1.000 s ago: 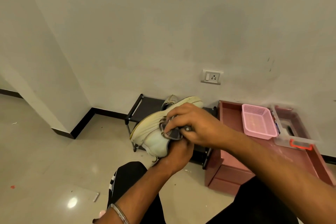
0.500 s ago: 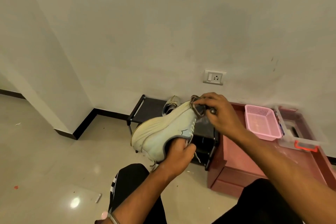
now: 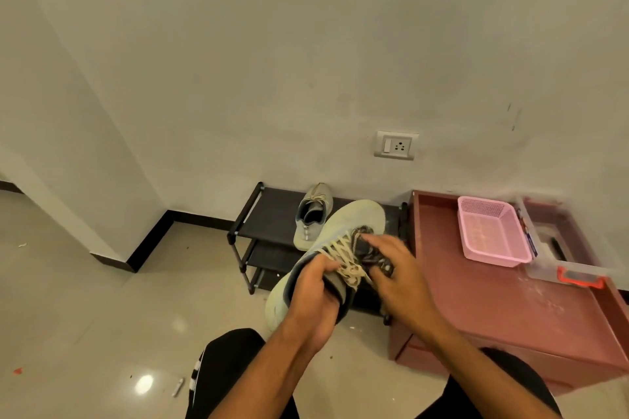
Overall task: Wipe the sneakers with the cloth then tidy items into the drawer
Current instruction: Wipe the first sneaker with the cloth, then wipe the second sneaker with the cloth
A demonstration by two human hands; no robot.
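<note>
My left hand [image 3: 311,296] grips a pale sneaker [image 3: 357,218] by its collar, laces facing up and toe pointing away. My right hand [image 3: 394,277] holds a dark patterned cloth [image 3: 369,250] bunched against the sneaker's right side near the laces. A second pale sneaker [image 3: 311,216] stands on the top shelf of the black shoe rack [image 3: 269,214] by the wall. To the right is the reddish-pink drawer unit [image 3: 493,309], its drawer fronts low and partly hidden by my right arm.
A pink plastic basket [image 3: 490,236] and a clear box with an orange latch [image 3: 575,274] sit on the drawer unit's top. A wall socket [image 3: 396,145] is above the rack. My knees in black trousers fill the bottom. A small white object [image 3: 177,386] lies on the tiled floor.
The sneaker has turned from sole-side out to laces up. My right hand with the cloth came down from the toe to the side by the laces. The view shifted slightly.
</note>
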